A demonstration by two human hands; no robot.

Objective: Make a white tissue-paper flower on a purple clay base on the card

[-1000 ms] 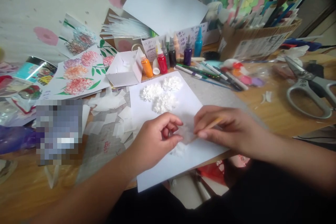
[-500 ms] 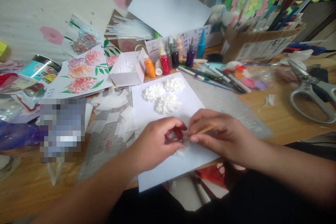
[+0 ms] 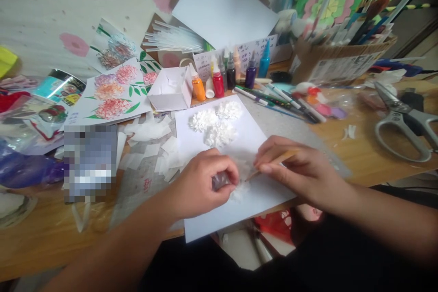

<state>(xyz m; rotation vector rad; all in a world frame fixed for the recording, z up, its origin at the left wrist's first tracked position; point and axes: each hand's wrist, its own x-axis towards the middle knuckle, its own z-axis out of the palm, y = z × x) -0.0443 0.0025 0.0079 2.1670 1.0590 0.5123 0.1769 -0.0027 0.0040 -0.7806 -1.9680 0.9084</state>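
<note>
Pinched in my right hand [image 3: 290,164] is a thin wooden stick [image 3: 286,157], its narrow end pointing down and left toward the white sheet of paper [image 3: 205,228]. My left hand [image 3: 208,180] is curled, thumb and fingertips close together; a greyish patch shows inside the curl, but what it is I cannot make out. Beneath and between the hands is a small white ruffled piece [image 3: 240,190], partly covered by the left fingers. Three fluffy white paper flower clusters [image 3: 220,133] sit on the upper part of the sheet.
Cut white paper squares [image 3: 150,131] are scattered left of the sheet on a grey cutting mat [image 3: 133,205]. Behind stand several paint bottles [image 3: 218,82] and a white paper box [image 3: 171,89]. Pens [image 3: 273,96] and large scissors [image 3: 402,123] lie to the right. A flower picture [image 3: 112,96] rests at left.
My hands have moved apart a little, the right one shifting right with the stick. My left fingers have curled in more. The whole view has shifted slightly.
</note>
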